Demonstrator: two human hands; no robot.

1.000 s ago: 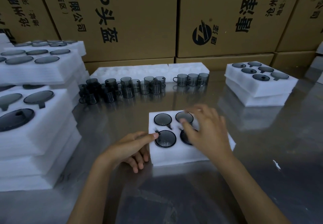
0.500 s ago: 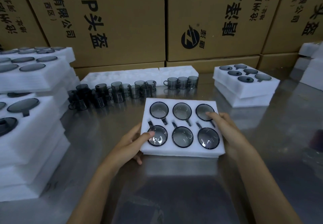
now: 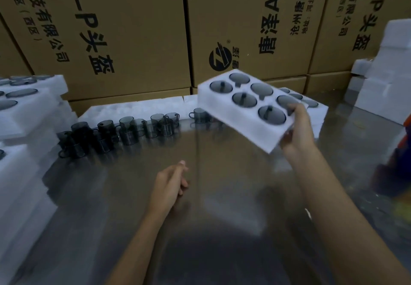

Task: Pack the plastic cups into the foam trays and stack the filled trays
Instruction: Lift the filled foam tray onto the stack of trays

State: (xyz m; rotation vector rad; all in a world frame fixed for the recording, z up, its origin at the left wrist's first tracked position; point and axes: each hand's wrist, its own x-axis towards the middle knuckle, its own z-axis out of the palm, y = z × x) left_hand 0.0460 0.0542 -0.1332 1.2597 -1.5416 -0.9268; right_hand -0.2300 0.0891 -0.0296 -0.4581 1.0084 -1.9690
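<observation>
A white foam tray (image 3: 224,109) filled with several smoky grey plastic cups hangs tilted in the air over the right half of the table. My right hand (image 3: 297,127) grips its near right corner, thumb on top. Behind it lies the stack of filled trays (image 3: 320,111), mostly hidden. My left hand (image 3: 170,184) hovers low over the shiny metal table (image 3: 133,207), fingers loosely curled, holding nothing. A row of loose grey cups (image 3: 124,129) stands across the middle left of the table.
Tall stacks of filled foam trays (image 3: 26,116) line the left edge. A flat foam sheet (image 3: 133,112) lies behind the loose cups. Brown cardboard boxes (image 3: 133,29) wall off the back. More white foam blocks (image 3: 382,84) stand at the far right.
The filled tray left the table in front of me and rose up to the right in my right hand. My left hand let go of it and stayed low.
</observation>
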